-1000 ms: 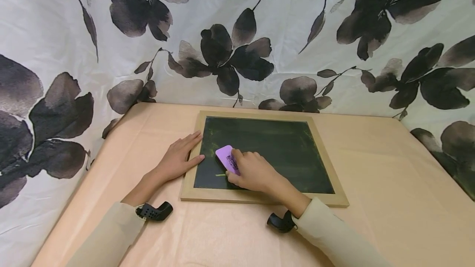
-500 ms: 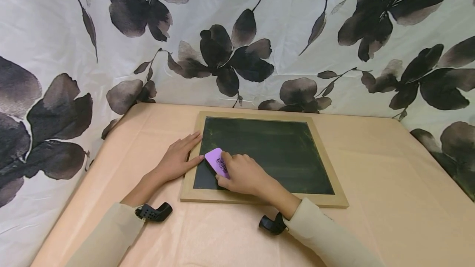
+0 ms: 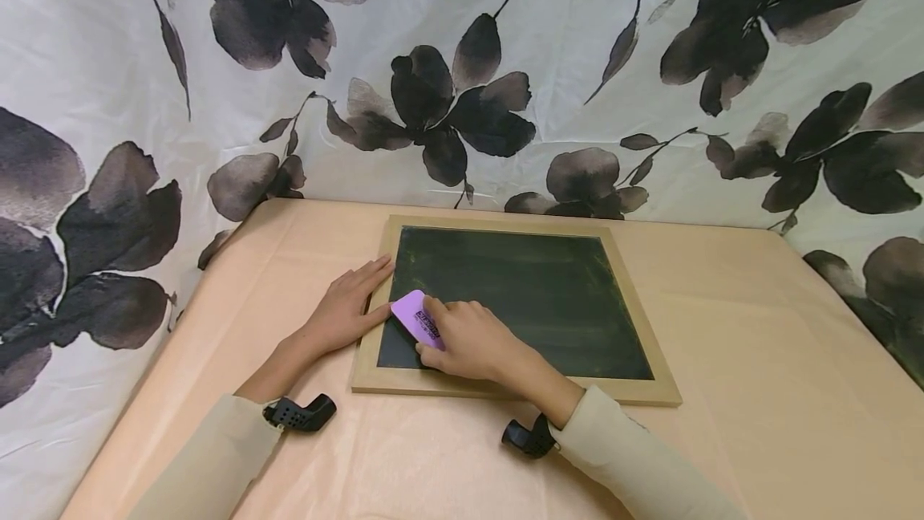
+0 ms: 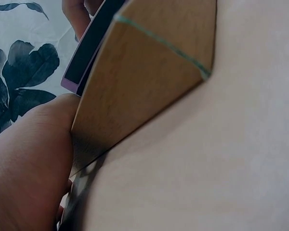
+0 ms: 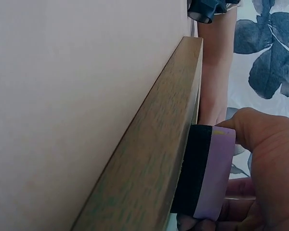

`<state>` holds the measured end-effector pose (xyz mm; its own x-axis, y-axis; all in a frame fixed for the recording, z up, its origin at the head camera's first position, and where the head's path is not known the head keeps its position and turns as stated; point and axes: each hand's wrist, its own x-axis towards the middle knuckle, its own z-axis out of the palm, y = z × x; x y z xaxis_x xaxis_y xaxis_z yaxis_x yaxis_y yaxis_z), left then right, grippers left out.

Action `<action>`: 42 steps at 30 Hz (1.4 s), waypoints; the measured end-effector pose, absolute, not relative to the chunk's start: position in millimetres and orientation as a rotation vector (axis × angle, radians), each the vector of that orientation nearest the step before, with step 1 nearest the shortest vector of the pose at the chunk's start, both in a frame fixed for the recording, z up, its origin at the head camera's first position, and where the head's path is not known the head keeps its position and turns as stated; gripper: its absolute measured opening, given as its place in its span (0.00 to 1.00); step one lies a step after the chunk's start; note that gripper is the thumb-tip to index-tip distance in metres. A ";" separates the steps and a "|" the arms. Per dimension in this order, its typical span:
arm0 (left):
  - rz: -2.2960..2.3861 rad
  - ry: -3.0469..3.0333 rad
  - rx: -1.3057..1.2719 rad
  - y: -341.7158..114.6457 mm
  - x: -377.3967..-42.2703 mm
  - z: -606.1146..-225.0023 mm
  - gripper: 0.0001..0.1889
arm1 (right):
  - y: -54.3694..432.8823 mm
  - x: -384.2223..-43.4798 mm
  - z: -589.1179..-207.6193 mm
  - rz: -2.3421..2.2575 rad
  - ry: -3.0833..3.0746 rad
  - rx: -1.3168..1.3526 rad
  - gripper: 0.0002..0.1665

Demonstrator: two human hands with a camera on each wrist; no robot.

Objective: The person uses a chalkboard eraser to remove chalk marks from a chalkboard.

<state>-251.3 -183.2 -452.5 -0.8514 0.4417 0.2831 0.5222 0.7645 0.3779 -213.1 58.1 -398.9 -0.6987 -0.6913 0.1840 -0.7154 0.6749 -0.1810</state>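
A chalkboard [image 3: 527, 287] in a light wooden frame lies on the table. My right hand [image 3: 476, 341] grips a purple eraser [image 3: 416, 318] near the board's lower left part, its dark felt side down on the board. In the right wrist view the eraser [image 5: 216, 173] shows thumb and fingers on its two sides, close behind the frame's edge [image 5: 149, 130]. My left hand [image 3: 346, 305] rests with fingers extended on the frame's left side, the thumb tip right at the eraser's corner. In the left wrist view, that hand [image 4: 33, 149] lies against the frame [image 4: 135, 72].
A peach cloth covers the table [image 3: 758, 359]. Behind it hangs a white curtain [image 3: 563, 38] with dark flowers. Each wrist carries a black camera, the left camera [image 3: 299, 412] and the right camera [image 3: 530, 436], both near the board's front edge.
My right hand has slid the eraser left across the board toward the left thumb. The short yellow-green chalk mark seen beside it earlier no longer shows. The left hand has stayed put.
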 end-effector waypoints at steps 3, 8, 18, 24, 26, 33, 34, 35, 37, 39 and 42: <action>-0.682 -2.781 -0.762 -183.0 -250.9 -452.4 0.35 | 58.7 -213.5 -399.4 0.372 -2.776 1.187 0.34; -0.679 -2.768 -0.761 -180.2 -250.9 -453.9 0.35 | 63.8 -214.1 -403.2 0.428 -2.799 1.180 0.37; -0.691 -2.764 -0.755 -174.3 -252.6 -453.9 0.35 | 72.2 -210.3 -404.6 0.537 -2.823 1.083 0.39; -0.690 -2.784 -0.736 -171.3 -254.7 -454.0 0.35 | 78.8 -213.8 -405.4 0.570 -2.841 1.052 0.38; -0.693 -2.794 -0.730 -170.3 -256.1 -455.0 0.35 | 83.2 -214.9 -405.9 0.587 -2.851 1.042 0.38; -0.692 -2.800 -0.717 -170.8 -259.2 -455.1 0.36 | 102.5 -218.3 -403.4 0.630 -2.889 0.980 0.38; -0.692 -2.801 -0.715 -171.2 -259.4 -454.8 0.36 | 105.5 -218.7 -402.7 0.632 -2.896 0.965 0.38; -0.692 -2.803 -0.712 -171.6 -259.6 -454.6 0.36 | 108.5 -219.0 -401.8 0.633 -2.907 0.946 0.38; -0.693 -2.809 -0.706 -172.7 -259.8 -454.4 0.36 | 115.4 -220.4 -401.2 0.635 -2.925 0.904 0.39; -0.700 -2.814 -0.704 -173.2 -259.7 -453.7 0.36 | 123.5 -222.6 -401.3 0.641 -2.937 0.864 0.39; -0.704 -2.821 -0.696 -173.9 -259.6 -452.8 0.36 | 138.0 -227.4 -403.4 0.661 -2.948 0.823 0.39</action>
<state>-259.6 -173.9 -452.8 -0.8807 0.4011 0.2521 0.4725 0.7821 0.4064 -227.4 138.0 -403.4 -0.8619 -0.4924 0.1211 -0.4970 0.7728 -0.3948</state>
